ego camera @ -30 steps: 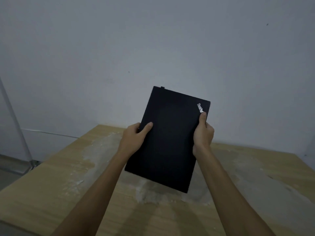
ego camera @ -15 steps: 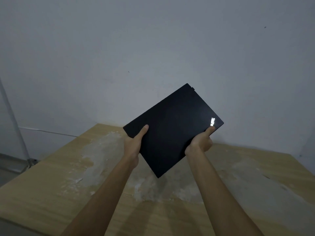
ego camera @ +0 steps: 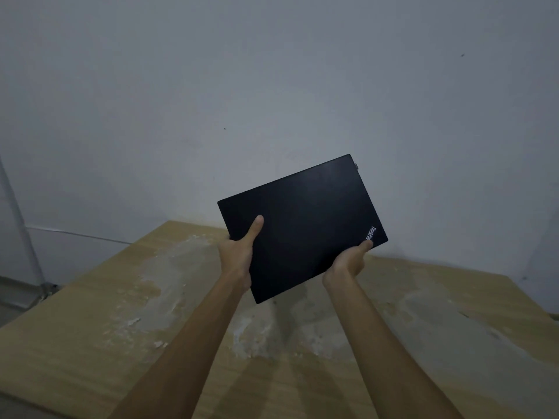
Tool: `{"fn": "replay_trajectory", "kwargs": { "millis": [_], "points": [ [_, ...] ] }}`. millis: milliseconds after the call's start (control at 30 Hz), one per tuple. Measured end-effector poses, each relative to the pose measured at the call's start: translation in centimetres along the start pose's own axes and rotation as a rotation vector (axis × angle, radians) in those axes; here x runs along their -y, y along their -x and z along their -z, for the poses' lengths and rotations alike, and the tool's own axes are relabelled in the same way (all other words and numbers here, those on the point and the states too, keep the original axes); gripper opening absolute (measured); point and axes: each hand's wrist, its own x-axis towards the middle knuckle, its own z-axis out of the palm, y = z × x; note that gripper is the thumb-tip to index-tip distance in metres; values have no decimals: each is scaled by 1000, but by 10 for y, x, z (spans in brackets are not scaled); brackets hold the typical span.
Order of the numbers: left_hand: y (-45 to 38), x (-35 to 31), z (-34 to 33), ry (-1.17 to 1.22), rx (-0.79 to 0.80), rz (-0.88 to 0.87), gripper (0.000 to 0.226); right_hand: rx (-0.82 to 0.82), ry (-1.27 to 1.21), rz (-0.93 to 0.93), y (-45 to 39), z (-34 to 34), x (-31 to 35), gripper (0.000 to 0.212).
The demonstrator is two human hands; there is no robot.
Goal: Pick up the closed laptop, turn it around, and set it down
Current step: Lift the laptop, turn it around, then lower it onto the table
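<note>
The closed black laptop (ego camera: 305,225) hangs in the air above the table, lid toward me, its long side tilted up to the right. A small white logo sits near its lower right corner. My left hand (ego camera: 239,252) grips the left short edge, thumb lying on the lid. My right hand (ego camera: 349,261) holds the lower right corner from beneath, thumb tip beside the logo. The fingers of both hands are hidden behind the laptop.
A wooden table (ego camera: 106,328) with pale plaster-like stains (ego camera: 169,276) spreads below the laptop. A grey wall (ego camera: 272,86) rises right behind it. At the far left a thin pipe (ego camera: 21,219) runs down to the floor.
The laptop has turned clockwise from nearly upright to close to landscape. The logo corner has swung down to the right, and both hands have shifted with it.
</note>
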Motion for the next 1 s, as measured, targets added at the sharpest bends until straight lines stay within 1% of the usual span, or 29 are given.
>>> {"fn": "replay_trajectory", "kwargs": {
  "millis": [33,100,200,267,300,400,467,533,567,700,833,900,1000],
  "points": [
    [-2,-4,0,1,5,0,42,38,19,8,-2,3,2,46],
    [-7,-11,1,-1,16,-3,48,84,91,64,-9,12,11,39],
    [-13,-20,5,-22,42,-8,54,56,240,282,-21,28,37,32],
    [-17,-24,9,-41,68,-6,49,44,415,437,-26,38,54,37],
    [-19,-25,11,-52,82,-5,45,65,516,504,-28,43,61,43],
    [-23,-22,11,-95,132,12,44,239,796,619,-34,47,79,56],
    [-25,-17,9,-124,164,26,39,367,915,629,-36,46,87,56],
    [-26,-11,7,-152,187,33,36,451,921,616,-41,45,92,50],
    [-27,-9,6,-166,200,36,35,462,912,622,-43,46,93,48],
    [-30,7,0,-208,241,43,26,413,899,669,-56,59,87,34],
    [-41,26,-9,-308,245,-1,25,311,926,651,-77,77,71,42],
    [-50,37,-13,-392,235,-61,29,271,954,612,-89,86,62,45],
    [-70,62,-23,-509,218,-129,46,220,1004,556,-112,95,51,48]
  ]
}}
